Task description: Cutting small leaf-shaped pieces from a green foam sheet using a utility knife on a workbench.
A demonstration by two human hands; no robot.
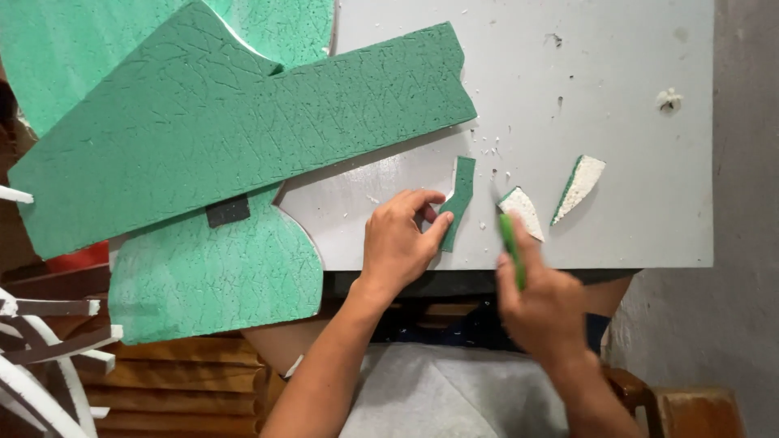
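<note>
Head view, looking straight down on a grey worktop (617, 122).

Left hand (398, 243): fingers closed in a pinch on a narrow green foam strip (460, 201), thumb on one side, fingertips on the other. The strip lies flat on the worktop near its front edge, just right of the hand; the pinch pins its lower end so the rest stays exposed and steady.

Right hand (542, 304): fingers wrapped around a slim green cutter (511, 247), held like a pen with its tip pointing toward the strip's right side. The hand is motion-blurred, so whether the tip touches the worktop cannot be told.

2 wedge-shaped offcuts (552, 199) (green face, white core) lie just right of the cutter, set apart from the strip, plausibly to keep the cutting spot free. White crumbs scatter around them.

1 large dark green foam sheet (235, 122) lies diagonally over 2 lighter green sheets (211, 276), overhanging the worktop's left edge; its corner ends just above the strip, so it sits close at hand without covering the cutting spot.

White-edged strips (49, 357) show at lower left, off the worktop.
</note>
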